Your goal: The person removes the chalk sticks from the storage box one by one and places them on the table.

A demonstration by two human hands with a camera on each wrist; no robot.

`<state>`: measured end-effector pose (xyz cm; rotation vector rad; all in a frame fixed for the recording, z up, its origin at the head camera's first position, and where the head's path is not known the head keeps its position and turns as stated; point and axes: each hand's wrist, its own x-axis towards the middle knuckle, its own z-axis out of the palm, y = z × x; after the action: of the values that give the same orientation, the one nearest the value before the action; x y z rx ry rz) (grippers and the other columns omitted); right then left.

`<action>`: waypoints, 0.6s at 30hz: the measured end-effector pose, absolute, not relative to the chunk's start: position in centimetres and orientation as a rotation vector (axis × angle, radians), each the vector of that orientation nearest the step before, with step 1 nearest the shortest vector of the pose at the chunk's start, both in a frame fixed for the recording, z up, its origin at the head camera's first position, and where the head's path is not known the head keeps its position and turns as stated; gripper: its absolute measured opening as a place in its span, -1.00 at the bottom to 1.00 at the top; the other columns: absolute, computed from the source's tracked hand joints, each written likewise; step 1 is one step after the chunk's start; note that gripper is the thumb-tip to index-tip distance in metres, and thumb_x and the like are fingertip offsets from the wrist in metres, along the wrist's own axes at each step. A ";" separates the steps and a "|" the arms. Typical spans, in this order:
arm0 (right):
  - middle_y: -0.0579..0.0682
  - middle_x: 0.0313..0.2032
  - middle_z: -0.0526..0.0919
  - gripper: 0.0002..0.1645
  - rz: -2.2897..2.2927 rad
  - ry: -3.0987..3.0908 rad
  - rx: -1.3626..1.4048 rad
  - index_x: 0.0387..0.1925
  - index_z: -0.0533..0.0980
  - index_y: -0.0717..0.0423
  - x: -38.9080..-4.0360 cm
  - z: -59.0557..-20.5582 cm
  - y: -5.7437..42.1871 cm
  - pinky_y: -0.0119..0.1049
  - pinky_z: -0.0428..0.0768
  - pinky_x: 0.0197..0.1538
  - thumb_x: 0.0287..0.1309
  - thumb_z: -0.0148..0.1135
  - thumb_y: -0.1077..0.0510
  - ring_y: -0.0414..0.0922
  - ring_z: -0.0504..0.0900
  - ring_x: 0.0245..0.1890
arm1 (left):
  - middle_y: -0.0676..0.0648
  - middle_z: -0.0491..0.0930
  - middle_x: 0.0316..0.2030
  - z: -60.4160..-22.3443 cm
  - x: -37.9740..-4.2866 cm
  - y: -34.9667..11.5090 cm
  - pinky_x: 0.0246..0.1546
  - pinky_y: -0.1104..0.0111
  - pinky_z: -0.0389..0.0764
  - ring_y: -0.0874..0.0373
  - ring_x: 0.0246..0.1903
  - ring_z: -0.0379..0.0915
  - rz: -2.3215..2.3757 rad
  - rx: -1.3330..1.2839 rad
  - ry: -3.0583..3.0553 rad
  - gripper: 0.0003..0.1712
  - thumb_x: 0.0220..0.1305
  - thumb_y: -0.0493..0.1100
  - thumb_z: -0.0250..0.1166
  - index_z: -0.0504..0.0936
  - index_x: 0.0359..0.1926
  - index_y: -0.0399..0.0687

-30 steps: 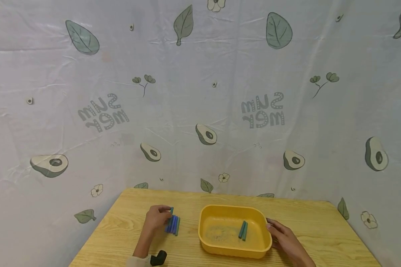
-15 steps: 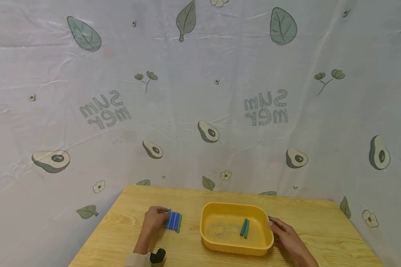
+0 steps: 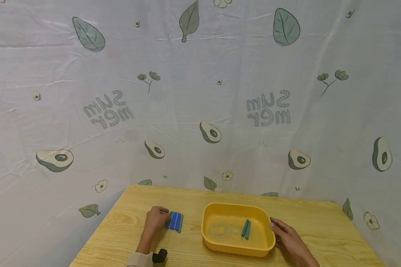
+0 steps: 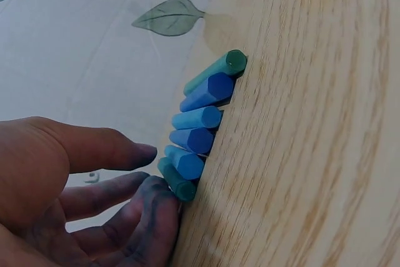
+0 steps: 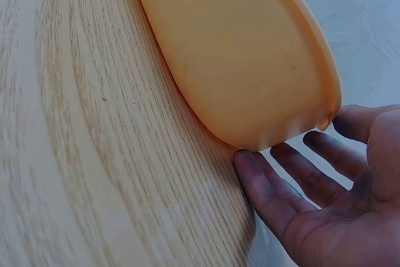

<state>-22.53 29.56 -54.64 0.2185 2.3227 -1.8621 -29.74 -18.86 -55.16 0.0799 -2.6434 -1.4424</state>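
Observation:
Several blue and green chalk sticks (image 4: 197,117) lie side by side in a row on the table, left of the tub. My left hand (image 3: 156,218) is at the row's left end. In the left wrist view its dark-smudged fingertips (image 4: 156,189) touch the end green stick (image 4: 178,182), while the thumb stays apart from the sticks. My right hand (image 3: 289,237) holds the right end of a yellow plastic tub (image 3: 237,250), thumb at the rim and fingers (image 5: 250,167) against the outer wall. Two dark green chalk sticks (image 3: 246,229) lie inside the tub, whose floor is dusted with dark specks.
The wooden table (image 3: 190,198) ends at a pale curtain (image 3: 187,159) printed with leaves and avocados. A black camera mount (image 3: 159,256) sits at my left wrist, close over the table.
My left hand has set the green stick down from above the row's far end, aligning it with the others. The right hand stays at the tub. The head view shifts slightly.

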 end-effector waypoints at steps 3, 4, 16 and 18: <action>0.46 0.57 0.26 -0.18 -1.851 2.328 0.219 0.64 0.16 0.33 -22.5 -54.7 29.6 0.01 0.78 0.15 0.71 -0.04 -0.15 0.24 0.64 0.34 | -0.30 0.80 -0.19 -55.2 -29.7 -18.8 -0.44 0.24 0.63 0.08 -0.41 0.65 -1.426 0.077 -2.652 -0.65 0.22 -0.29 0.41 0.78 -0.01 -0.42; 0.46 0.57 0.25 -0.18 -1.851 2.328 0.218 0.64 0.15 0.33 -22.5 -54.7 29.5 0.01 0.78 0.15 0.70 -0.04 -0.15 0.24 0.64 0.35 | -0.30 0.80 -0.19 -55.2 -29.7 -18.8 -0.43 0.24 0.64 0.07 -0.39 0.66 -1.421 0.081 -2.655 -0.65 0.22 -0.28 0.42 0.78 -0.01 -0.42; 0.47 0.56 0.25 -0.20 -1.846 2.340 0.213 0.64 0.16 0.35 -22.5 -54.5 29.4 0.02 0.78 0.15 0.71 -0.05 -0.12 0.30 0.59 0.38 | -0.33 0.80 -0.17 -55.0 -29.2 -18.6 -0.42 0.21 0.67 0.06 -0.38 0.69 -1.417 0.067 -2.651 -0.63 0.26 -0.25 0.43 0.76 0.01 -0.43; 0.48 0.56 0.26 -0.20 -1.844 2.341 0.215 0.63 0.16 0.35 -22.4 -54.5 29.4 0.02 0.78 0.14 0.71 -0.05 -0.12 0.29 0.61 0.36 | -0.33 0.80 -0.16 -55.0 -29.1 -18.5 -0.46 0.23 0.64 0.09 -0.44 0.64 -1.431 0.071 -2.644 -0.61 0.27 -0.24 0.42 0.75 0.04 -0.44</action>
<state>-22.44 29.40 -54.46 0.2152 2.3412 -1.8439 -29.12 -18.50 -54.98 0.0706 -2.6441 -1.4307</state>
